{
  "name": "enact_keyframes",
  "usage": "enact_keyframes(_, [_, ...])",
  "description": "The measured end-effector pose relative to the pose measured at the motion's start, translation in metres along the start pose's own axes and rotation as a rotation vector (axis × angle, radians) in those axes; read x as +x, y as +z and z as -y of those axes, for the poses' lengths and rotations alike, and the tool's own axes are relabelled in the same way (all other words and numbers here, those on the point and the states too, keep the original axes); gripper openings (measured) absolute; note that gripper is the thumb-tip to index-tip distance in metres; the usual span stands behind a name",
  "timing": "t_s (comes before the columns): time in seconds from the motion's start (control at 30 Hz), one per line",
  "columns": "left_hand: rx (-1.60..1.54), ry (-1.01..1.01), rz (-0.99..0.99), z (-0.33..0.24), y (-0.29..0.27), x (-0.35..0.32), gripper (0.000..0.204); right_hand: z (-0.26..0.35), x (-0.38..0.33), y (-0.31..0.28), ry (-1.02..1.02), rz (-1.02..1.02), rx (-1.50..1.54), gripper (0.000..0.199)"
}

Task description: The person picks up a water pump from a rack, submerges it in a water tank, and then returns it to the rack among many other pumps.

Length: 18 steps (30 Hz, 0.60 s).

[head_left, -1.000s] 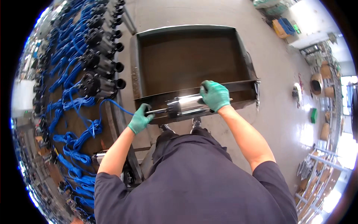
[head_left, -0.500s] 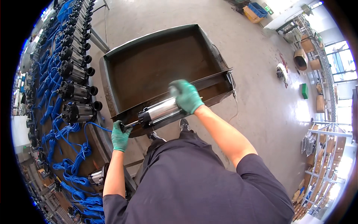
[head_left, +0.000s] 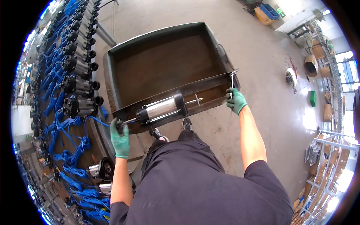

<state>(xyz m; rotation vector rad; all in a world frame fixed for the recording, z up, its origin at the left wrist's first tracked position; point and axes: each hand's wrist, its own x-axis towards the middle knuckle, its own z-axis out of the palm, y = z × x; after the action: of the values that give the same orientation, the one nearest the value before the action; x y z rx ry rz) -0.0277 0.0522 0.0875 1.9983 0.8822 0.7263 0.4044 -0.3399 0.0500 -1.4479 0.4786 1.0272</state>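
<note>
A pump (head_left: 161, 108) with a silver cylinder and black ends lies on its side across the front rails of a dark metal tank (head_left: 111, 80). From its left end a metal rod (head_left: 130, 121) runs to my left hand (head_left: 120, 139), green-gloved, whose fingers curl about the rod's tip; the fingertips are partly hidden. A thin blue cable (head_left: 98, 120) leads up to that hand from the left. My right hand (head_left: 236, 101), also gloved, grips a metal lever (head_left: 232, 81) at the tank's right front corner. Between them, a small brass-tipped fitting (head_left: 197, 99) faces the pump's right end.
To my left, a bench holds a row of similar pumps (head_left: 79, 106) and coils of blue cable (head_left: 77, 148). Two more pump bodies (head_left: 100, 169) lie near my left elbow. Shelves with cartons (head_left: 330, 157) and a green box (head_left: 313, 98) stand right.
My right hand has left the pump's cylinder and moved right onto the lever at the tank's corner. The left hand stays at the rod's end. The view has shifted slightly.
</note>
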Motion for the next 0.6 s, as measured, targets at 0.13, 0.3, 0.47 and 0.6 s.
enact_keyframes(0.13, [-0.087, 0.019, 0.106, -0.07, 0.021, 0.015, 0.044, -0.012, -0.086, 0.093, -0.361, 0.279, -0.061, 0.019])
enact_keyframes(0.3, [-0.634, -0.039, 0.266, -0.136, 0.039, 0.022, 0.064, -0.063, -0.142, 0.206, -0.82, 0.513, -0.755, 0.031])
enact_keyframes(0.47, [-0.757, -0.241, 0.198, -0.15, 0.042, 0.036, 0.03, -0.101, -0.132, 0.284, -1.141, 0.555, -0.915, 0.032])
enact_keyframes(0.6, [-1.002, -0.496, -0.094, -0.094, 0.018, 0.042, 0.028, -0.082, -0.142, 0.287, -1.211, 0.535, -1.199, 0.036])
